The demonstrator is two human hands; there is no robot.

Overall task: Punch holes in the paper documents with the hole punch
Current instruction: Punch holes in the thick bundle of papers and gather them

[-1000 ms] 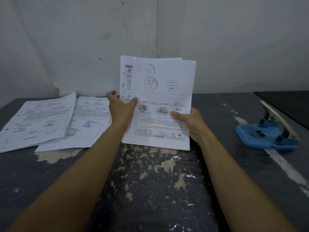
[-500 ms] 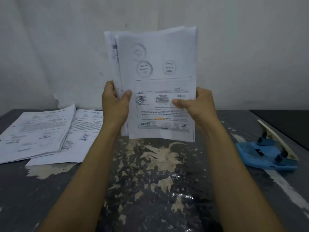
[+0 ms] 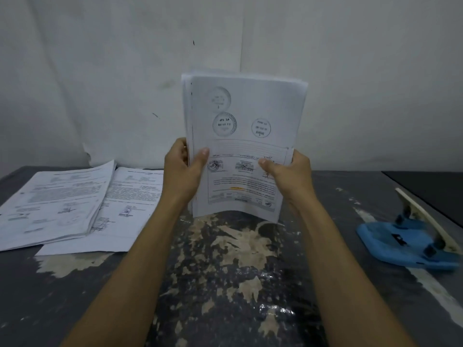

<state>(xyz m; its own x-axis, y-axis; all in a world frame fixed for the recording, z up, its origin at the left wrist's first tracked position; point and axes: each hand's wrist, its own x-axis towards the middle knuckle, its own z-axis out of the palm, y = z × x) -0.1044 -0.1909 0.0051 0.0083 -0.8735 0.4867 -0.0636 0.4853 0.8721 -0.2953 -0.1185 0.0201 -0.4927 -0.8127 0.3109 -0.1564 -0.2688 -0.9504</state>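
Gripping upright paper sheaf [image 3: 246, 116], left hand [image 3: 181, 169], right hand [image 3: 288, 174], bottom edge curling

A dark grey table [image 3: 75, 296] spans the foreground. Its coating is worn through in pale, irregular patches [image 3: 233, 246] at the centre and left. A pale scuffed streak [image 3: 436, 289] runs along the right side. A white wall [image 3: 100, 71] stands behind, with a vertical seam [image 3: 241, 33] and small dark marks.
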